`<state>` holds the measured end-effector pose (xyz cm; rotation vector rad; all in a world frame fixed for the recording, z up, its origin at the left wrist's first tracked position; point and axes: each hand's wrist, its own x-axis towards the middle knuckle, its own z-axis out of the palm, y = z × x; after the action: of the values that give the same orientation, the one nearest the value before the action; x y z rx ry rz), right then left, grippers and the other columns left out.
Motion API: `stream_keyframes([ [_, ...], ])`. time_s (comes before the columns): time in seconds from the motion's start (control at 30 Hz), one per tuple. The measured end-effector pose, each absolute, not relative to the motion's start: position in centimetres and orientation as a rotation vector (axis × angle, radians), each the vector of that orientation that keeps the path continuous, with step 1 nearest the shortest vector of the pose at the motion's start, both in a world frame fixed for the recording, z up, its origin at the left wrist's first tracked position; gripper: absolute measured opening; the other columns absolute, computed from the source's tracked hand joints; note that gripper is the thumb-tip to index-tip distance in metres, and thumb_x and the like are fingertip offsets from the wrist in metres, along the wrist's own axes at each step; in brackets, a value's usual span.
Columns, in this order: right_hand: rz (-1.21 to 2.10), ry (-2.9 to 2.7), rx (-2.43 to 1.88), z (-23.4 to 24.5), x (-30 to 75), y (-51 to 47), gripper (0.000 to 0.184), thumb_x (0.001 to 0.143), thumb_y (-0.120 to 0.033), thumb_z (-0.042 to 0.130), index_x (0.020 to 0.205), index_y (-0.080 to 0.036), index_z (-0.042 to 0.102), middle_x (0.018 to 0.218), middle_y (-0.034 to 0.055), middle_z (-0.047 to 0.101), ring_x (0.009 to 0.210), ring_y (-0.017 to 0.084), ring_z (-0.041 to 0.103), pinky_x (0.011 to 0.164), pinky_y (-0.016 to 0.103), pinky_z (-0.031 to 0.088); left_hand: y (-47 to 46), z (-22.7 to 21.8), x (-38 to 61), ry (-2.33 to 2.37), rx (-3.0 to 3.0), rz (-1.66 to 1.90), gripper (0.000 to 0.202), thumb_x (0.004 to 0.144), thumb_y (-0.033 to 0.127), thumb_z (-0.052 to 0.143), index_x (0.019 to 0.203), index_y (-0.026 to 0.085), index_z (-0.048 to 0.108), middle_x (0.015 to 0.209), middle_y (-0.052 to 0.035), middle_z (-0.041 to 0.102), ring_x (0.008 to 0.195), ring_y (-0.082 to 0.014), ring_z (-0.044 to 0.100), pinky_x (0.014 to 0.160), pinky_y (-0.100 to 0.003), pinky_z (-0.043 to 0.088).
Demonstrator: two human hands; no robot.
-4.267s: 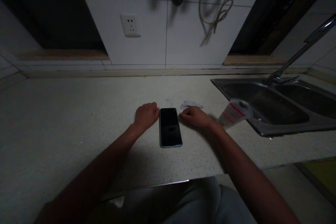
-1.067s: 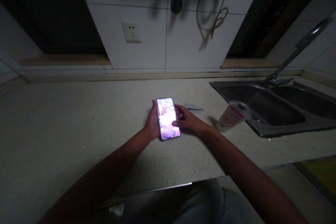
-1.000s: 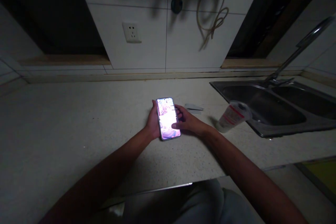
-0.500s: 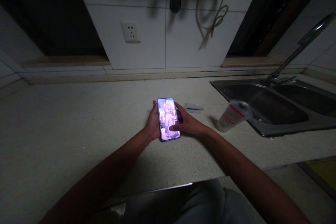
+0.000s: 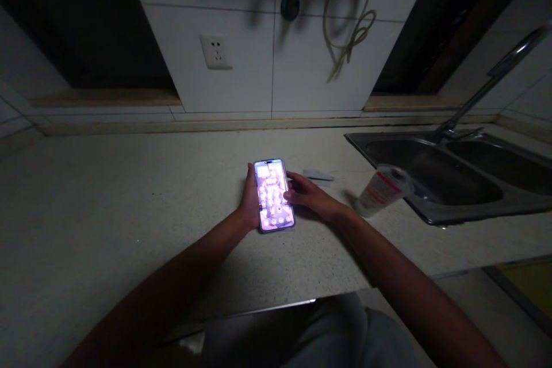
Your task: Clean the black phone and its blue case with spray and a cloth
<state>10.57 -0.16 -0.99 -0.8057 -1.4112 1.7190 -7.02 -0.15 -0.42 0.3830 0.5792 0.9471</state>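
Note:
A lit smartphone (image 5: 273,195) is tilted up above the counter, its screen showing rows of app icons over a pinkish picture. Wrapped around the phone's left side is my left hand (image 5: 250,198), thumb along the edge and the other fingers hidden behind it. My right hand (image 5: 308,196) grips the right edge, with its thumb at the border of the screen and its fingers curled by the side. Just beyond the right hand lies a small folded pale paper or packet (image 5: 318,176).
A clear plastic cup with red print (image 5: 383,191) stands right of my right forearm, close to a double steel sink (image 5: 425,219) with a faucet (image 5: 487,83). A socket (image 5: 216,52), pipes and a looped hose (image 5: 353,40) are on the tiled wall behind the pale counter (image 5: 129,184).
The screen has switched from a full picture to app icons. My right thumb has drawn back from the screen's lower middle to its right edge. The phone has shifted slightly left.

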Motion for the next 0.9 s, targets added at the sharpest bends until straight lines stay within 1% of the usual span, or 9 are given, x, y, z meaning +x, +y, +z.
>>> stream_keyframes([
  [0.07,1.731,-1.413,-0.765,-1.0,10.5,-0.2,0.068,0.078,-0.039,0.08,0.138,-0.024,0.051,0.12,0.0096,0.066,0.103,0.022,0.064,0.098,0.043,0.051,-0.1,-0.4,-7.1,0.582,0.351,0.964,0.087,0.09,0.079,0.021,0.105,0.009,0.071,0.082,-0.0167,0.075,0.076,-0.0292,0.073,0.078,-0.045,0.056],
  [0.17,1.718,-1.426,-0.745,-1.1,10.5,-0.2,0.063,0.081,-0.048,0.076,0.134,-0.023,0.055,0.123,0.0107,0.066,0.105,0.023,0.063,0.098,0.041,0.05,0.1,-0.6,-7.1,0.582,0.323,0.976,0.085,0.092,0.076,0.022,0.106,0.008,0.071,0.081,-0.0175,0.074,0.079,-0.0304,0.073,0.078,-0.045,0.056],
  [0.3,1.661,-1.462,-0.769,-1.2,10.4,0.0,0.054,0.081,-0.055,0.075,0.121,-0.022,0.062,0.112,0.0081,0.068,0.098,0.021,0.063,0.09,0.036,0.051,0.3,-0.8,-6.9,0.589,0.331,0.998,0.083,0.092,0.075,0.028,0.112,0.006,0.069,0.085,-0.0183,0.074,0.083,-0.0309,0.073,0.078,-0.045,0.057],
  [0.4,1.624,-1.467,-0.815,-1.0,10.5,0.2,0.043,0.081,-0.053,0.075,0.107,-0.02,0.065,0.101,0.0061,0.068,0.09,0.018,0.062,0.082,0.033,0.051,0.1,-0.5,-6.7,0.596,0.349,1.023,0.083,0.091,0.076,0.029,0.113,0.007,0.069,0.086,-0.0168,0.074,0.082,-0.0292,0.073,0.078,-0.043,0.057],
  [0.5,1.589,-1.446,-0.936,-0.5,10.8,0.2,0.038,0.077,-0.048,0.08,0.095,-0.019,0.066,0.094,0.0043,0.068,0.081,0.015,0.062,0.073,0.03,0.052,-0.2,-0.1,-6.7,0.601,0.355,1.068,0.083,0.089,0.079,0.03,0.107,0.009,0.071,0.086,-0.0144,0.074,0.078,-0.0258,0.071,0.076,-0.04,0.057],
  [0.63,1.665,-1.47,-1.02,0.2,11.0,-0.3,0.038,0.075,-0.05,0.08,0.083,-0.017,0.063,0.068,0.0002,0.065,0.059,0.012,0.061,0.059,0.027,0.053,-0.2,-0.1,-7.1,0.668,0.316,1.166,0.078,0.086,0.082,0.034,0.095,0.014,0.071,0.074,-0.0092,0.07,0.067,-0.0235,0.067,0.073,-0.04,0.056],
  [0.7,1.763,-1.513,-1.016,0.4,11.0,-0.6,0.04,0.077,-0.053,0.077,0.081,-0.017,0.061,0.061,0.0009,0.066,0.054,0.013,0.063,0.055,0.026,0.054,0.0,-0.1,-7.4,0.701,0.284,1.2,0.077,0.087,0.081,0.033,0.095,0.014,0.07,0.073,-0.0092,0.07,0.066,-0.0237,0.066,0.072,-0.041,0.056],
  [0.77,1.802,-1.54,-1.012,0.6,10.8,-0.8,0.04,0.079,-0.053,0.075,0.08,-0.016,0.061,0.058,0.0027,0.068,0.051,0.013,0.065,0.053,0.025,0.054,0.2,0.0,-7.6,0.718,0.258,1.22,0.075,0.09,0.078,0.03,0.096,0.014,0.07,0.076,-0.0102,0.07,0.067,-0.0243,0.066,0.072,-0.042,0.056],
  [0.9,1.705,-1.461,-1.001,0.1,10.5,-0.4,0.033,0.085,-0.049,0.068,0.082,-0.016,0.06,0.057,0.0045,0.069,0.051,0.016,0.067,0.052,0.026,0.056,0.2,0.3,-7.4,0.707,0.292,1.292,0.068,0.095,0.07,0.032,0.106,0.014,0.068,0.089,-0.0119,0.073,0.081,-0.0258,0.069,0.081,-0.043,0.056],
])
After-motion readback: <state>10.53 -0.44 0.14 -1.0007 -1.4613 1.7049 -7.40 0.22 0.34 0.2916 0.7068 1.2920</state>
